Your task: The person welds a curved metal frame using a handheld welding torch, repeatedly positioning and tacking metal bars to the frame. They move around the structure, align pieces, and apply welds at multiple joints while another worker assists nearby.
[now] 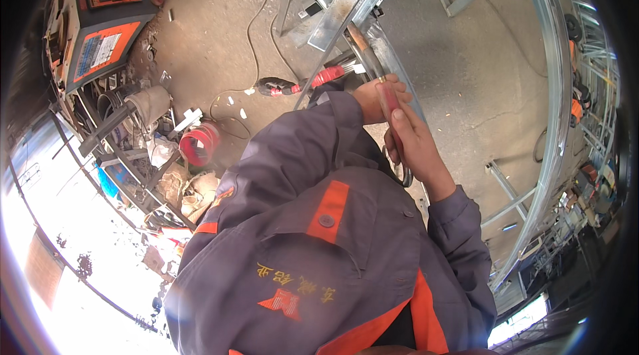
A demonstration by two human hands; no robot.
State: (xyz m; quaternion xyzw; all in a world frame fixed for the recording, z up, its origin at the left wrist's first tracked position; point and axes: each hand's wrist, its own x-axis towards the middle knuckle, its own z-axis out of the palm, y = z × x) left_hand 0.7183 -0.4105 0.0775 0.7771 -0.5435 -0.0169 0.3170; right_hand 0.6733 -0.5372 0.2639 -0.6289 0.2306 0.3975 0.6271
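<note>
Both my hands are closed around a long red-handled tool (pixel 394 112) with a gold-coloured collar and a narrow shaft reaching up to a metal frame. Its exact kind is unclear. My left hand (pixel 370 100) wraps the handle near the collar. Lower down, my right hand (pixel 414 139) grips the same handle with its thumb along the top. A dark curved loop (pixel 407 177) shows below the right hand; whether it belongs to the tool I cannot tell. The shaft's far end meets a galvanized steel piece (pixel 333 22), where contact is partly hidden.
A red and black corded tool (pixel 326 76) lies left of my hands, its cable (pixel 251 42) trailing over the floor. An orange and black machine (pixel 106 22) stands far left. A red bucket-like container (pixel 200 144) sits by a cluttered rack. Long steel profiles (pixel 554 55) curve along the right.
</note>
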